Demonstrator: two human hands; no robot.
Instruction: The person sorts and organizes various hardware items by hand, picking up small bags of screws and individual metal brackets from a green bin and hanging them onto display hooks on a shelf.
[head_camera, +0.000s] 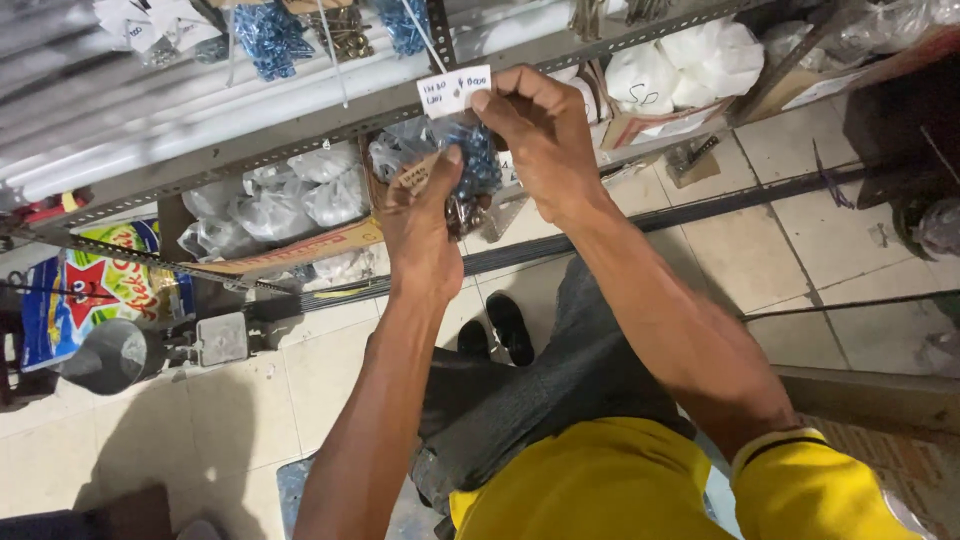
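My right hand (540, 135) pinches a small white paper label (452, 91) against the edge of a grey slotted metal shelf (300, 130). Just below it, my left hand (420, 225) grips a clear plastic bag of blue and dark small hardware parts (480, 165) with a brown card tag (412, 178) under its thumb. Both arms reach forward from my yellow sleeves, over my dark trousers and black shoes.
The shelf holds more clear bags (300, 195), white bags (690, 55) and cardboard boxes (300, 250). Blue hardware packets (268, 35) hang above. Long dark metal rods (720, 200) lie on the tiled floor. A grey metal funnel-like part (110, 355) and a colourful sack (90, 285) are at left.
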